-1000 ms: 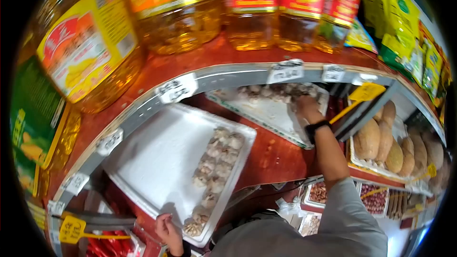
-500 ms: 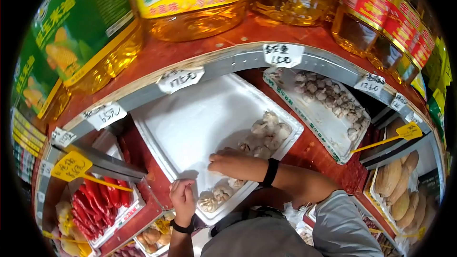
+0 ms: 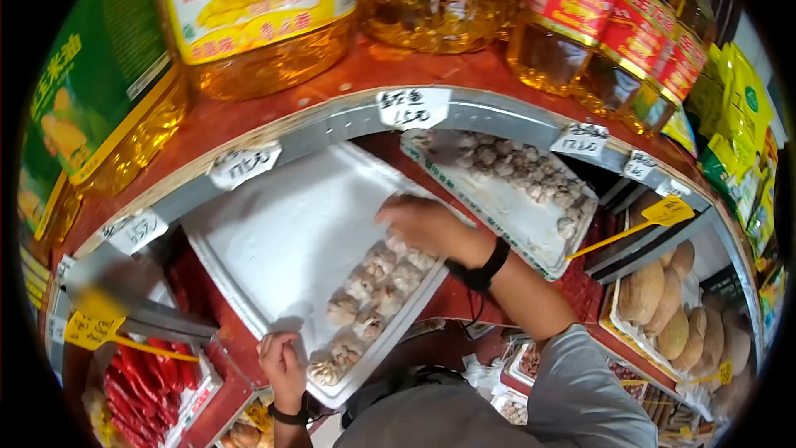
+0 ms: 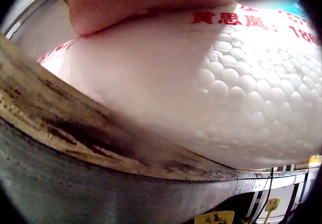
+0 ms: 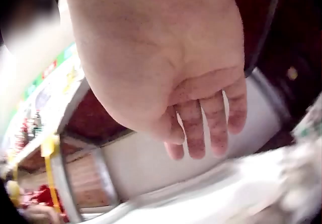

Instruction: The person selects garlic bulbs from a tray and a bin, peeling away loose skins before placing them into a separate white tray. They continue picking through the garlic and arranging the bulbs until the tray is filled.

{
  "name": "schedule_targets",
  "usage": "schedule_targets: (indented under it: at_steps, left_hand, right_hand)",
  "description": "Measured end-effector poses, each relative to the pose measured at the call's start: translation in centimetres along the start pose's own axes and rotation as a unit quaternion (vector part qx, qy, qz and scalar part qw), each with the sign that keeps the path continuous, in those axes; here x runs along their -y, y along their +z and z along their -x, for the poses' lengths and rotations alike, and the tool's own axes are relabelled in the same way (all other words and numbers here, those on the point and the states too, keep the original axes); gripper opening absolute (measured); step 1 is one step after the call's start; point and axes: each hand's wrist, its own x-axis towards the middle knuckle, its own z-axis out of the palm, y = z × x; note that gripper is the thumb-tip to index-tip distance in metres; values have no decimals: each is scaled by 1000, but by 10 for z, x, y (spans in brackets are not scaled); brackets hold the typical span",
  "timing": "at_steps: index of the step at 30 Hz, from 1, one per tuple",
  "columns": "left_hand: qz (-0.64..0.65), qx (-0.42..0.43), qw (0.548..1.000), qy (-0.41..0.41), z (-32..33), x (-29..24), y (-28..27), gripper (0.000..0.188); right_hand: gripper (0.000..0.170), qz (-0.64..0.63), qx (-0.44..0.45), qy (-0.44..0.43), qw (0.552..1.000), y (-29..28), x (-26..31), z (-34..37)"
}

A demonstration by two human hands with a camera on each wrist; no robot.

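Note:
A white foam tray (image 3: 274,224) lies tilted on the red shelf, with garlic bulbs (image 3: 385,286) bunched along its right side. Over the far end of these bulbs is my right hand (image 3: 427,228). The right wrist view shows its palm and loosely bent fingers (image 5: 196,133) with nothing between them. My left hand (image 3: 283,369) rests at the near left rim of this tray, fingers loosely bent. In the left wrist view, skin of the left hand (image 4: 151,2) lies against the white foam wall (image 4: 151,83), which bears red writing.
A second foam tray (image 3: 514,207) with smaller garlic (image 3: 531,170) stands behind to the right. Oil bottles (image 3: 257,25) line the upper shelf, above price tags (image 3: 414,108). Red peppers (image 3: 145,386) lie at left, tan oblong squashes (image 3: 655,299) at right. Yellow tag sticks (image 3: 630,232) jut out.
My right hand has left the back garlic tray, reached over the near tray's bulbs, then moved to their far end. The left hand has stayed by the near tray's rim. The head view has swung.

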Motion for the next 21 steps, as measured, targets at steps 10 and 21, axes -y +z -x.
schedule_targets:
  at_steps: [10,21]
  left_hand:
    - [-7,-3,1000,-9,0,-3,2,16]
    - [-32,14,999,-24,-4,-11,-1,16]
  right_hand:
    - [48,214,-20,339,916,-85,-165,53]
    - [56,-58,11,145,988,-68,9,9]
